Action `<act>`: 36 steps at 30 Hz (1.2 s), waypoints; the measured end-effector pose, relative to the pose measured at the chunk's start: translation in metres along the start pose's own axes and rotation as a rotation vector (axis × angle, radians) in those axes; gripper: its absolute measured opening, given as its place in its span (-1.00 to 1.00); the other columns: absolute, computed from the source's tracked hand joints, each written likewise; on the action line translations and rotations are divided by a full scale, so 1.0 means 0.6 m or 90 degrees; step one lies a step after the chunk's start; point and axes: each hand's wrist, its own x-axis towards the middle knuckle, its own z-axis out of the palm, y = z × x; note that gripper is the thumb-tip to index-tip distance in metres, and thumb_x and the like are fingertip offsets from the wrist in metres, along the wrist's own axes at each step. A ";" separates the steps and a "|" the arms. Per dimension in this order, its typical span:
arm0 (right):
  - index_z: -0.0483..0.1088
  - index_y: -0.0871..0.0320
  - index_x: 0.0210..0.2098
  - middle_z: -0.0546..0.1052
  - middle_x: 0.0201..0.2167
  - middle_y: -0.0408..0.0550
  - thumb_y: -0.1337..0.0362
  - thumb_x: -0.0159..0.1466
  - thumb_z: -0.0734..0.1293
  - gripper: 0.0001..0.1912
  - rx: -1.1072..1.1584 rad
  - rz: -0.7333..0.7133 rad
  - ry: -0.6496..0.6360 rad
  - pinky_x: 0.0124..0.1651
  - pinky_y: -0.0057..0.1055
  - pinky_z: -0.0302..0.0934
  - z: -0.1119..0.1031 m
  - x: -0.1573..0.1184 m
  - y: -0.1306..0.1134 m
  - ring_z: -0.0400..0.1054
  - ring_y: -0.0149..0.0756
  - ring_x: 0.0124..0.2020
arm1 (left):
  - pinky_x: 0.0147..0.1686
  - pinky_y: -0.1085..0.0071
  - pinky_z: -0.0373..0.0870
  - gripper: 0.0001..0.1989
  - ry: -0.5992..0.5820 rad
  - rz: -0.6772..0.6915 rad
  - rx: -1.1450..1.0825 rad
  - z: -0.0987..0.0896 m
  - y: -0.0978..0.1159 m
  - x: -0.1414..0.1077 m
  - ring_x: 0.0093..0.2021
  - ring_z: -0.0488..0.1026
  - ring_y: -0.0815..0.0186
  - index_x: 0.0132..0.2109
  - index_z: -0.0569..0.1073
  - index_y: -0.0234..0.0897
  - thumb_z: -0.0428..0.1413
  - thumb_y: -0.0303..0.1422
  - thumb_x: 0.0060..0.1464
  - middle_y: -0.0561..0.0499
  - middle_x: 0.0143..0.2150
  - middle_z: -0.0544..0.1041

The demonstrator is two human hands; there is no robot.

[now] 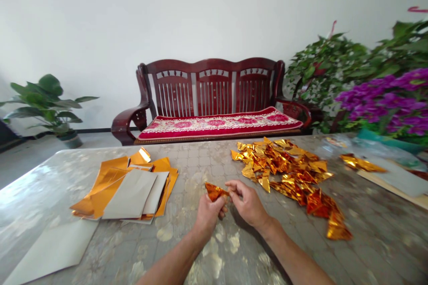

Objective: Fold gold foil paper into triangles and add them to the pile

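My left hand (209, 213) is closed on a small folded piece of gold foil paper (214, 191), its thumb pressed along the near side. The shiny piece tapers to a point at its right end. There the fingertips of my right hand (249, 202) pinch that narrow end. Both hands are just above the table, close together. Left of them lies a loose stack of foil paper sheets (109, 173), some gold side up, some grey-white side up. To the right spreads a heap of folded gold foil pieces (284, 164).
A patterned tabletop (187, 240) runs beneath everything. One pale sheet (55, 249) lies at the near left. Purple flowers (388, 102), clear plastic and a pale board (397, 180) are at the right. A wooden bench (214, 89) and a potted plant (50, 102) stand beyond.
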 end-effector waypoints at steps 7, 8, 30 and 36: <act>0.47 0.15 -0.07 0.58 -0.33 -0.07 0.32 0.21 0.28 -0.69 0.050 0.037 -0.033 -0.21 -0.34 0.36 -0.001 0.000 0.004 0.47 -0.27 -0.32 | -0.69 0.56 0.16 -0.74 -0.006 -0.013 -0.003 0.001 -0.006 0.003 -0.72 0.25 0.46 -0.45 0.48 -0.36 0.24 -0.21 -0.10 0.10 -0.70 0.38; 0.47 0.15 -0.08 0.57 -0.34 -0.08 0.33 0.19 0.28 -0.69 0.040 0.038 -0.027 -0.21 -0.34 0.35 -0.001 0.001 0.004 0.46 -0.27 -0.33 | -0.69 0.56 0.15 -0.74 -0.008 -0.015 -0.003 0.002 -0.006 0.003 -0.72 0.24 0.46 -0.45 0.47 -0.35 0.24 -0.21 -0.10 0.10 -0.70 0.38; 0.46 0.22 -0.17 0.42 -0.53 -0.17 0.31 0.15 0.23 -0.71 0.003 0.066 0.046 -0.40 -0.45 0.19 -0.007 0.001 0.009 0.30 -0.35 -0.51 | -0.51 0.54 0.30 -0.56 0.071 0.155 -0.053 -0.047 0.009 0.024 -0.51 0.35 0.41 -0.28 0.60 -0.37 0.22 -0.02 -0.04 0.04 -0.50 0.50; 0.47 0.21 -0.18 0.45 -0.52 -0.15 0.34 0.16 0.22 -0.72 -0.030 0.030 0.050 -0.40 -0.45 0.21 -0.007 0.001 0.010 0.33 -0.34 -0.50 | -0.54 0.55 0.26 -0.64 0.077 0.142 -0.007 -0.050 -0.001 0.027 -0.56 0.32 0.45 -0.22 0.60 -0.38 0.22 -0.14 -0.03 0.07 -0.52 0.49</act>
